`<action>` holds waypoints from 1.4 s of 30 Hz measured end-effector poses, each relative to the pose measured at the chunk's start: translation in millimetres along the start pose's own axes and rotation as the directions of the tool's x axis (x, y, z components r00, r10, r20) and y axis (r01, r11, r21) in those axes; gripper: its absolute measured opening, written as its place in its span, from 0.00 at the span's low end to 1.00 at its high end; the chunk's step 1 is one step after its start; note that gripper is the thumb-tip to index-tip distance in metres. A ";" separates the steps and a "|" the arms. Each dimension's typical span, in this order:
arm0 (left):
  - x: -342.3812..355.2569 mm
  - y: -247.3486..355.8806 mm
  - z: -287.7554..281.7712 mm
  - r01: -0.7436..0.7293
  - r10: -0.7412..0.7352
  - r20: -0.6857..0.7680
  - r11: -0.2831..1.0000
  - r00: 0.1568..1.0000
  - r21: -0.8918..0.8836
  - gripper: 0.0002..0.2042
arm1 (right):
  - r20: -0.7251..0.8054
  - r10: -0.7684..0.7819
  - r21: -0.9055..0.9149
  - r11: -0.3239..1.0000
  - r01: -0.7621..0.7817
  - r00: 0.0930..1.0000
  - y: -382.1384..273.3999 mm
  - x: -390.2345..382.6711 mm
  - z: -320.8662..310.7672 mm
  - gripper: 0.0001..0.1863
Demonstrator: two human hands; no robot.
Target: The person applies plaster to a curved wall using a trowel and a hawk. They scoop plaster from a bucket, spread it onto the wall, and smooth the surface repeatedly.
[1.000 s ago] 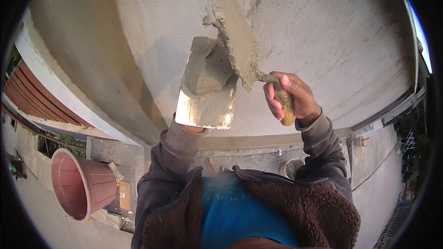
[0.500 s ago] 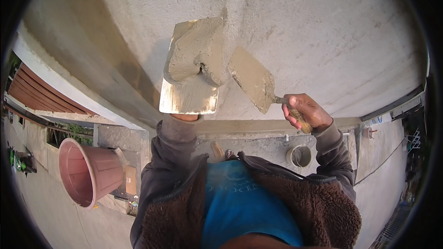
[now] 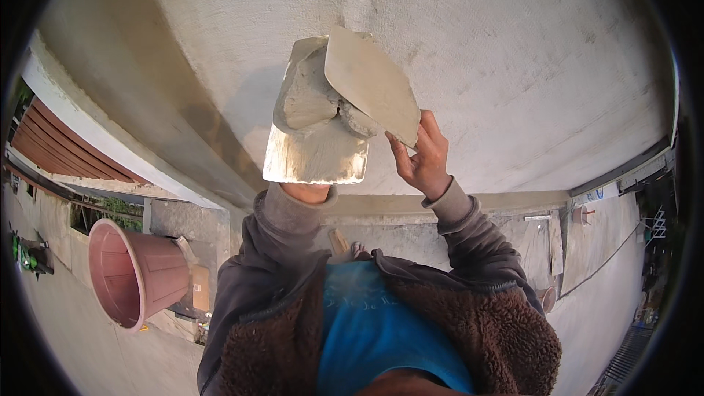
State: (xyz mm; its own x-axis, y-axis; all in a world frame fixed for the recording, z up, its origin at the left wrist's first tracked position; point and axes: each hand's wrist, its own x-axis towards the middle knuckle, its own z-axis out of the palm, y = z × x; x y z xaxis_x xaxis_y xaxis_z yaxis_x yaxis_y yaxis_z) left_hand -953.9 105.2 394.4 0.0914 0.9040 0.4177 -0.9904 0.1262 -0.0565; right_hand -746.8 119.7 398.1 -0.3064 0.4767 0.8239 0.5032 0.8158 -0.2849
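Observation:
A pale rectangular mortar board [image 3: 314, 155] carries a lump of grey mortar [image 3: 308, 92] on its upper part. My left hand [image 3: 304, 191] holds the board from beneath, its fingers mostly hidden by it. My right hand [image 3: 424, 158] grips a trowel, whose grey-coated blade [image 3: 370, 81] is tilted over the mortar, overlapping the board's right side. The trowel's handle is mostly hidden behind the blade and fingers. Both tools are in front of a rough grey plastered surface [image 3: 513, 59].
A large pinkish plastic tub [image 3: 158, 271] lies at the lower left beside a cardboard piece [image 3: 200, 287]. A wooden piece [image 3: 339, 243] lies on the concrete below my hands. A corrugated brown panel [image 3: 62, 143] is at the left, a green motorbike [image 3: 29, 253] at the far left.
The trowel was separate at the board's right half a second ago; it has swung up and left onto the mortar, its blade turned. The board has shifted slightly right.

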 end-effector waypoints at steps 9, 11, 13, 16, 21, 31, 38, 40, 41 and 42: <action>16.4 42.5 -20.3 -0.128 0.082 0.161 0.946 0.984 0.299 0.22 | 0.062 -0.006 -0.146 0.989 0.015 0.998 8.6 -33.0 -77.9 0.16; 21.1 45.1 -14.2 -0.129 0.087 0.142 0.937 0.986 0.324 0.22 | 0.090 -0.169 -0.121 0.976 0.179 0.982 -8.8 -11.3 -87.9 0.17; 18.9 45.5 -10.5 -0.117 0.083 0.110 0.931 0.990 0.345 0.22 | 0.206 -0.246 -0.163 0.946 0.281 0.947 -20.2 5.4 -90.2 0.16; 10.8 45.5 -5.0 -0.069 0.054 0.056 0.946 0.997 0.318 0.23 | 0.226 -0.319 -0.254 0.893 0.372 0.920 -22.0 25.8 -81.3 0.15; 8.5 47.3 -7.7 0.021 -0.019 -0.010 0.977 1.000 0.212 0.23 | 0.203 -0.266 -0.150 0.943 0.298 0.942 -13.4 39.8 -77.3 0.11; 5.9 62.3 -3.7 -0.129 0.091 0.092 0.775 0.992 0.619 0.23 | 0.092 -0.290 -0.192 0.934 0.302 0.953 -16.5 50.6 -52.9 0.09; 8.9 51.1 23.2 -0.017 -0.013 0.047 0.801 0.999 0.598 0.25 | -0.057 -0.457 -0.520 0.773 0.364 0.888 7.3 107.9 -51.0 0.14; 9.9 40.2 33.8 0.159 -0.156 -0.030 0.954 0.987 0.255 0.25 | -0.111 -0.517 -0.588 0.723 0.363 0.849 8.2 139.6 -58.8 0.14; 11.5 40.1 32.1 0.168 -0.179 0.026 0.959 0.984 0.230 0.24 | -0.133 -0.576 -0.633 0.676 0.378 0.807 6.2 160.1 -67.9 0.14; 12.1 39.7 25.9 0.191 -0.205 0.059 0.963 0.977 0.193 0.23 | -0.133 -0.593 -0.673 0.643 0.367 0.794 3.6 177.4 -79.5 0.13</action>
State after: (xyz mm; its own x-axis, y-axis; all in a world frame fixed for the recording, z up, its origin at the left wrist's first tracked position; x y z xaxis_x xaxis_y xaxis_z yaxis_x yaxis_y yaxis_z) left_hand -994.8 110.6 420.7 0.2866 0.8333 0.4727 -0.9559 0.2153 0.2000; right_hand -735.1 181.2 582.2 -0.4339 -0.1491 0.8885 0.7543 0.4791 0.4488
